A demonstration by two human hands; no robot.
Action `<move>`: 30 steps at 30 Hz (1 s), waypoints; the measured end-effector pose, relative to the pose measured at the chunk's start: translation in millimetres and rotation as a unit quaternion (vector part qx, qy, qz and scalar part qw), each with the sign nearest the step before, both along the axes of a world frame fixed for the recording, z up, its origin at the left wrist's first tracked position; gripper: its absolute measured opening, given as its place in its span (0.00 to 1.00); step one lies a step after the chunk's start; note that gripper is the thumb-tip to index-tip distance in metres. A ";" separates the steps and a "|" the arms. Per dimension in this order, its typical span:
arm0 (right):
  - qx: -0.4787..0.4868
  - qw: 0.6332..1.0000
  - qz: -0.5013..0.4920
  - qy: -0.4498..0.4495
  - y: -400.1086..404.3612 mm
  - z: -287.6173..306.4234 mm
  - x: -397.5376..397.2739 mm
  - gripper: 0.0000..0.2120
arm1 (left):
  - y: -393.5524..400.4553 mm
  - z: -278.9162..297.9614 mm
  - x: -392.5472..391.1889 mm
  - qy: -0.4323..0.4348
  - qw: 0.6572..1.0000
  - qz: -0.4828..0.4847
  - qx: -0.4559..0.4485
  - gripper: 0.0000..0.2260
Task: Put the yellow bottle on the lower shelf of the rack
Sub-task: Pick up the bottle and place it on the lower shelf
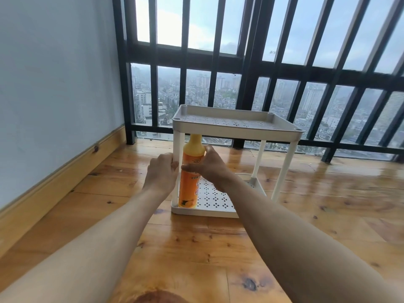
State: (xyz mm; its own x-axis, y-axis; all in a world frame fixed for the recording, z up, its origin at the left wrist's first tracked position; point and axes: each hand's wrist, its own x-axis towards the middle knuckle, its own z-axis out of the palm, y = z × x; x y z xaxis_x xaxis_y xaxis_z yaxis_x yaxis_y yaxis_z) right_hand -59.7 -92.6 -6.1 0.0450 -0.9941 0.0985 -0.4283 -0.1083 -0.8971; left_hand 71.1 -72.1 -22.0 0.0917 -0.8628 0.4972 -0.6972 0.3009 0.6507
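While upright on lower shelf [215, 199], yellow bottle [190, 176], right hand [209, 165] gripping

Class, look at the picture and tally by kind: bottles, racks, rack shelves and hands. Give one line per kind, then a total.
Bottles: 1, the yellow bottle
Racks: 1, the white rack
Rack shelves: 2, upper shelf and lower shelf
Hands: 2, left hand and right hand
Total: 6
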 end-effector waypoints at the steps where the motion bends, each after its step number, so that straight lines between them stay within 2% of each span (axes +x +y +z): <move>1: 0.014 1.000 0.010 -0.006 -0.4 1.1 -2.1 0.35 | 0.1 0.1 0.0 0.002 1.000 -0.001 0.000 0.09; 5: 0.016 0.999 0.031 0.031 -0.1 3.9 -4.7 0.30 | 0.7 0.3 0.2 0.008 1.000 -0.003 0.001 0.09; 16: -0.058 0.987 -0.023 0.147 5.2 1.5 -1.8 0.32 | -2.0 -2.6 1.8 0.006 1.000 0.000 0.000 0.10; 26: -0.052 0.985 -0.037 0.159 12.8 -0.8 1.0 0.37 | -3.5 -4.1 2.0 0.010 1.000 -0.002 -0.007 0.09; 30: -0.044 0.986 -0.026 0.157 12.2 -4.9 -0.4 0.31 | -3.3 -4.3 1.5 0.011 1.000 -0.001 -0.008 0.09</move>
State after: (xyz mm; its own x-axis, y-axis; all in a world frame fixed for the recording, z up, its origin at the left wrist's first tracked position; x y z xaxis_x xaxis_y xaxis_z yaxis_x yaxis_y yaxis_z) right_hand -60.1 -80.4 -11.0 0.0351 -0.9842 0.1733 -0.6904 -0.1493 -0.7078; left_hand 72.7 -75.5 -26.3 0.1002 -0.8551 0.5087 -0.6822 0.3132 0.6607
